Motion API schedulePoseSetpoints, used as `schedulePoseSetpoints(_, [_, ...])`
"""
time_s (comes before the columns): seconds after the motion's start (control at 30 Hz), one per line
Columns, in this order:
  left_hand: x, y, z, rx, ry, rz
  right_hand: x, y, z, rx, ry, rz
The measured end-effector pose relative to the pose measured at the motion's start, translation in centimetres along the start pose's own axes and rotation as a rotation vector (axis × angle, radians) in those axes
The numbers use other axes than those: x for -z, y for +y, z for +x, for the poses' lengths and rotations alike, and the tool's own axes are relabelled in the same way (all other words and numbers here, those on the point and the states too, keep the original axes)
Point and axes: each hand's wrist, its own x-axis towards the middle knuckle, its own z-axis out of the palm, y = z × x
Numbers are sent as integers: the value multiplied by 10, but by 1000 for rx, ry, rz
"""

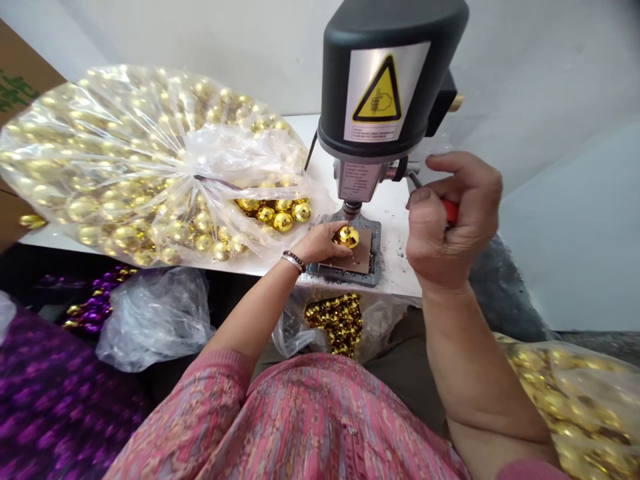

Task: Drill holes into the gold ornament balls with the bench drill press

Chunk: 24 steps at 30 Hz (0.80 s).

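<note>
Under the chuck of a black drill press (385,87), my left hand (327,243) pinches a shiny gold faceted ball (349,237). The ball rests on a brown board (357,259) on the grey press base (375,267). The drill tip meets the top of the ball or is just above it; I cannot tell which. My right hand (453,220) is closed round the press's lever, whose red knob (451,211) shows between the fingers.
A large clear bag (100,160) of gold balls lies on the white table (395,283) at the left, its mouth towards the press. Below are gold pieces (337,320), crumpled plastic (157,317), purple balls (50,393) and another gold-filled bag (575,400). Dark shavings surround the base.
</note>
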Motion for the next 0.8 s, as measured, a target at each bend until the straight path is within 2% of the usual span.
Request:
schedulePoseSetpoints(0.13, [-2, -4, 0, -22, -4, -22, -4, 5, -8, 16, 4, -27])
schedulePoseSetpoints(0.3, [-3, -7, 1, -6, 1, -68, -14, 3, -17, 102, 159, -76])
schedulePoseSetpoints(0.47, [-5, -7, 2, 8, 6, -106, -24, 4, -20, 67, 244, -39])
schedulePoseSetpoints(0.7, [-6, -8, 3, -31, 19, -97, -19, 5, -32, 96, 143, 7])
schedulePoseSetpoints(0.8, [-8, -10, 3, -12, 19, -124, -18, 1, -23, 68, 174, -7])
